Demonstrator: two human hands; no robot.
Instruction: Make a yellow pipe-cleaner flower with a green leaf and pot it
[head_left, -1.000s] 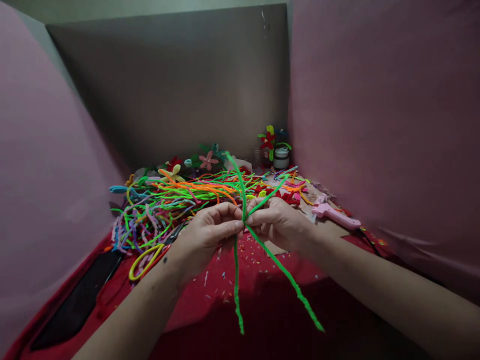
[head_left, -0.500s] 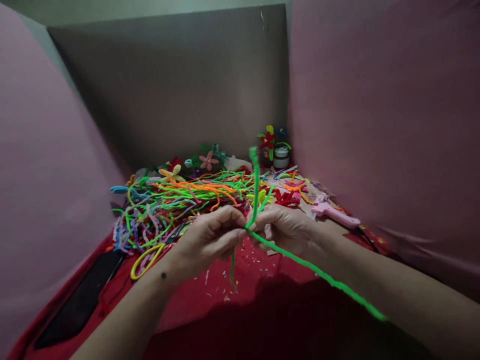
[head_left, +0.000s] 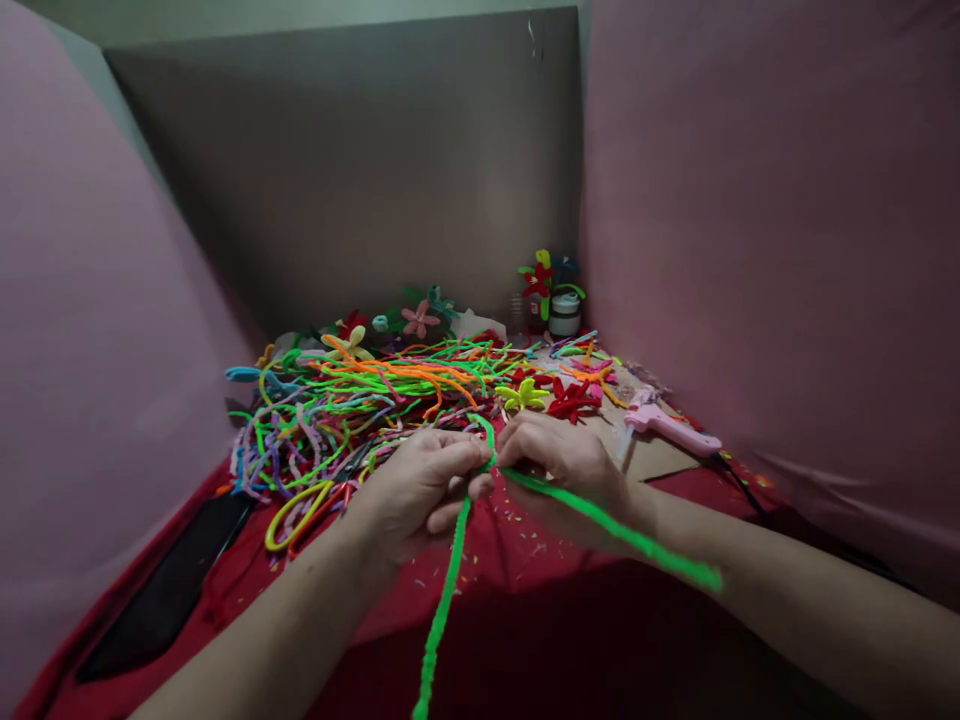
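Green pipe cleaners point(head_left: 450, 590) meet between my two hands, in the middle of the head view. My left hand point(head_left: 439, 475) pinches them close to where they cross. One green length hangs down below it, and a short bent piece rises above the fingertips. My right hand point(head_left: 555, 455) has its fingers curled against the same crossing, with another green length running out under it toward the right forearm. The fingertips of both hands nearly touch. How the strands are joined is hidden by the fingers.
A pile of colourful pipe cleaners point(head_left: 375, 385) lies behind my hands. Yellow-handled scissors point(head_left: 300, 515) and a black phone-like slab point(head_left: 169, 590) are at left. A pink glue gun point(head_left: 675, 430) rests at right on cardboard, near yellow point(head_left: 523, 394) and red point(head_left: 571, 400) pipe-cleaner flowers.
The tall green ends above my hands have swung down or bent. One length now hangs lower at left, another lies toward my right forearm. My right hand has turned knuckles up.
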